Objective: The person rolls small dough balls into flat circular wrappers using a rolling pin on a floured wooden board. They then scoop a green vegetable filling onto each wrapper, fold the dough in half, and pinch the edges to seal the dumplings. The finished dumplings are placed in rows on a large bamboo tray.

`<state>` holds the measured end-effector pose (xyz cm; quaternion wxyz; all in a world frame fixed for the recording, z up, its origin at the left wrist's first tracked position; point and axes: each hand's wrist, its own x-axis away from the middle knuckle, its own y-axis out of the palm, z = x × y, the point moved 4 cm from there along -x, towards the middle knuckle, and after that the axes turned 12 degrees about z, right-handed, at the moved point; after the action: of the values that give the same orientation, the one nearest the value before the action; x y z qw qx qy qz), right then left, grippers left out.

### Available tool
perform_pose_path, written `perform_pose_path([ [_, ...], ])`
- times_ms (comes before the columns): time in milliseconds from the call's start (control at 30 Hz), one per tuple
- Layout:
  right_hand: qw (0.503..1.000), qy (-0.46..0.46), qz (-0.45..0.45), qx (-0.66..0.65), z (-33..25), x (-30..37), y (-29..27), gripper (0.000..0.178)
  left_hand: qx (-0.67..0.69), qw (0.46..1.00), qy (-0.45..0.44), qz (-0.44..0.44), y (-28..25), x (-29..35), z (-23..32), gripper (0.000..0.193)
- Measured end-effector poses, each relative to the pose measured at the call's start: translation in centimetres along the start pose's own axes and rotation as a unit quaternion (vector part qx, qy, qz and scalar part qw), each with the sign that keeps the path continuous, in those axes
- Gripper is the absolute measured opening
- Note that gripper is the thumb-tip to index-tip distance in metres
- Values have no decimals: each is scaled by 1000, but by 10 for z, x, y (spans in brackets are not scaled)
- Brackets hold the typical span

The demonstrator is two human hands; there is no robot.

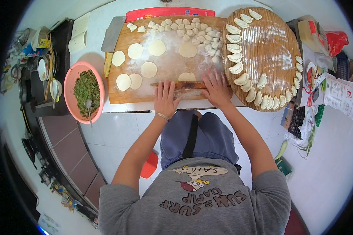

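Both palms rest on a thin wooden rolling pin point(189, 84) lying crosswise near the front edge of a floured wooden board point(141, 99). My left hand point(166, 97) presses its left part with fingers stretched out. On its right part lies my right hand point(217, 90), fingers extended and somewhat spread. Between the hands, a round dough wrapper point(187, 76) shows just beyond the pin; its near part is hidden. Several flat wrappers point(148, 69) are spread across the board. Small dough pieces point(192, 29) cluster at its far right, dusted with flour.
A cleaver point(115, 33) lies at the board's far left corner. To the left stands a pink bowl point(68, 84) of green filling point(85, 89) with a spoon point(88, 105). On the right, a round wooden board point(270, 47) overlaps the board's edge, with dumplings point(234, 49) along its rim.
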<state>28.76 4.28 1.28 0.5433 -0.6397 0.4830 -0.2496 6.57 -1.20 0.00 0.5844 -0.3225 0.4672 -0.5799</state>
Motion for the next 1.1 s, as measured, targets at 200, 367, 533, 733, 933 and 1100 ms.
perform_pose_path([
  [200,999,-3,-14,-31,16,-16,7,52,-17,999,-6,27,10,-47,-6,70],
  [367,957,93,132,-240,27,-11,-3,34,40,992,-33,119,-9,-67,18,73],
  [533,961,160,94,-207,12,12,-16,32,62,996,56,-38,40,-28,48,75],
  [733,958,182,91,-202,-3,23,-23,32,25,988,91,-124,30,-36,56,72],
  [933,935,243,137,-217,2,29,-26,32,21,991,132,2,55,-58,26,61],
  [1100,927,256,164,-218,6,42,-25,31,181,983,-3,33,35,-84,8,45],
])
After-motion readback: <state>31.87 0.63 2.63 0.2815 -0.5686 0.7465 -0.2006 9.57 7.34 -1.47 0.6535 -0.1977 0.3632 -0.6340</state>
